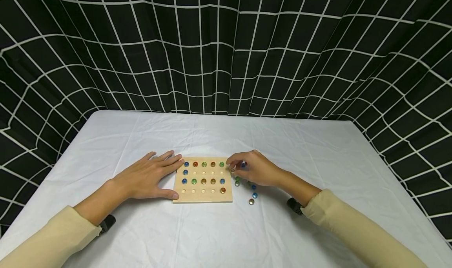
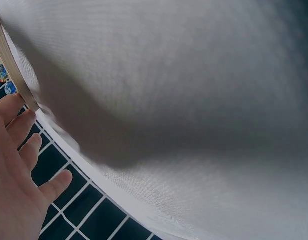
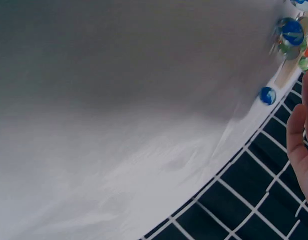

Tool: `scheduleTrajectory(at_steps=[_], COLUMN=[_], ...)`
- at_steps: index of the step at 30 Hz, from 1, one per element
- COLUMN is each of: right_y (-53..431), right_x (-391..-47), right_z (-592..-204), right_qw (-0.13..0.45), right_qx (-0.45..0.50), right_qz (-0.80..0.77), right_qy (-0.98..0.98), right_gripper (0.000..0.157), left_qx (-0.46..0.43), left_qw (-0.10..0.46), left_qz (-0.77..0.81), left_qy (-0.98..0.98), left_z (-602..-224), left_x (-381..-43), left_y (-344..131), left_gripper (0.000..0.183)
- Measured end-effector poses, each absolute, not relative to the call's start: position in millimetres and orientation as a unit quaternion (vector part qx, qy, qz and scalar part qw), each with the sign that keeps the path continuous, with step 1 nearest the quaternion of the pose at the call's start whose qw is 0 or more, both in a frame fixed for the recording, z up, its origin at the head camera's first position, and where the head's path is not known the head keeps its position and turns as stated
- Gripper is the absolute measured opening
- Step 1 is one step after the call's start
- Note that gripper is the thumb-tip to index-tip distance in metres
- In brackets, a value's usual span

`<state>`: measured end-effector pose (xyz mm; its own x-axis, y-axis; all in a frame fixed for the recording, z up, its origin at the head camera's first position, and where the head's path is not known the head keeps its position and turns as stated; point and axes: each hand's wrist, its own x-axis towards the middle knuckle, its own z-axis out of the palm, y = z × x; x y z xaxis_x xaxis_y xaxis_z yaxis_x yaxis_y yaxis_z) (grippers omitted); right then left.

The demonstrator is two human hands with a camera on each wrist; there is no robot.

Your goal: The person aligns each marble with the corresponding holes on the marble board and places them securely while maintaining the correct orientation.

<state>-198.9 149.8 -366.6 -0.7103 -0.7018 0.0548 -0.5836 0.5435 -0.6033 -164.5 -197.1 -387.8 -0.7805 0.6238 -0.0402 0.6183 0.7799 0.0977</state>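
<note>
A light wooden board [image 1: 203, 197] with rows of small holes lies on the table, glass marbles seated in it. The first and third rows carry marbles across; the second holds a blue marble [image 1: 185, 172] at its left end, the fourth a reddish-amber marble [image 1: 223, 190] at its right. My left hand [image 1: 148, 177] rests with spread fingers on the board's left edge, thumb at the near corner. At the board's right edge my right hand [image 1: 257, 168] pinches a clear brownish marble [image 1: 232, 169] between thumb and fingers. The left wrist view also shows the board's edge [image 2: 14, 67].
Loose marbles lie right of the board, under and near my right hand, among them a blue marble [image 1: 255, 195] and a brown marble [image 1: 251, 201]. A white cloth [image 1: 197, 236] covers the table. Black curtain [image 1: 212, 56] with white grid lines hangs behind.
</note>
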Motion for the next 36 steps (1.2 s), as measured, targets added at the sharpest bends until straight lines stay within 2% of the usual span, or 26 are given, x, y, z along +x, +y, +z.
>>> scheduleTrajectory(at_steps=[11,19,36], right_y=[133,126,123], right_x=[-203,-204,-204], right_z=[-367,-371,-372], right_qw=[0.086,0.1,0.099], right_qx=[-0.39,-0.393,-0.385], right_qz=[-0.305,-0.301,-0.287], right_qy=[0.865,0.863,0.872], right_gripper=[0.028,0.028,0.027], left_qx=[0.329,0.324,0.328], left_qw=[0.037,0.043,0.039], left_qz=[0.043,0.04,0.041], left_qy=[0.943,0.944,0.943], left_z=[-389,-389,-390], left_x=[-165,-165,-166], left_y=[-197,-197,-198], left_gripper=[0.105,0.105,0.105])
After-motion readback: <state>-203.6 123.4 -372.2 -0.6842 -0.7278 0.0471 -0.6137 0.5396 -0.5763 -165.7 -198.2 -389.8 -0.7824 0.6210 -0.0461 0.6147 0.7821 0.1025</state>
